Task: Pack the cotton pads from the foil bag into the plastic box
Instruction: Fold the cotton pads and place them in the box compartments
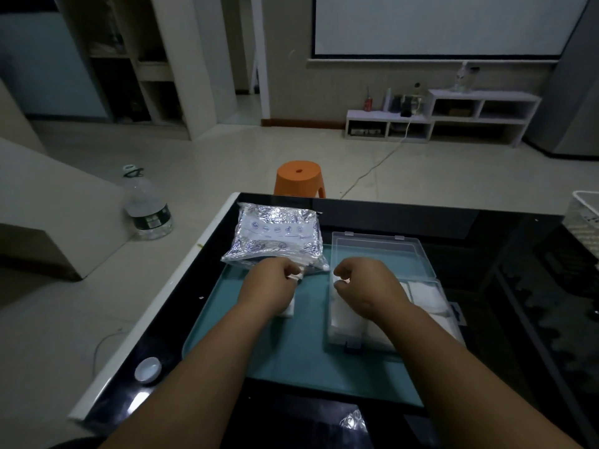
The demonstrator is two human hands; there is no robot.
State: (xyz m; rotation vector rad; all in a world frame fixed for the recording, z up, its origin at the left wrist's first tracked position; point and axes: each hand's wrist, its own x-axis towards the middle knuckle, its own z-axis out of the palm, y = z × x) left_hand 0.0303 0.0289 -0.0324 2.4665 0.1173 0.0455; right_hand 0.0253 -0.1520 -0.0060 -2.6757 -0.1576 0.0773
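- Head view, the only one. Glossy black surface (486, 228) with a teal rectangular mat (291, 351) on it. All the task things sit on the mat.
- Crinkled silver foil bag (275, 234) lies flat at the mat's far left corner, blue printed icons facing up.
- Left hand (269, 286) is at the bag's near edge, fingers curled. Thumb and forefinger pinch a white cotton pad (297, 275) that touches that edge.
- Small stack of white pads (288, 310) on the mat, partly hidden under the left wrist.
- Clear rectangular plastic box (332, 332) sits just right of the bag, with its hinged clear lid (379, 254) folded open on the far side.
- The box base holds packed white cotton pads (424, 296). The right forearm covers the middle of them.
- Right hand (366, 286) is over the box's far-left part, fingers curled in toward the thumb. A white spot shows at the fingertips; cannot tell whether it is a pinched pad or the box contents behind.
- The hands are near each other, not touching.
- Off the mat: a white round cap (148, 370) near the surface's left edge and a white mesh basket (583, 218) at the far right.
- Floor: an orange plastic stool (299, 176) just beyond the surface, and a clear water bottle (147, 205) further left.
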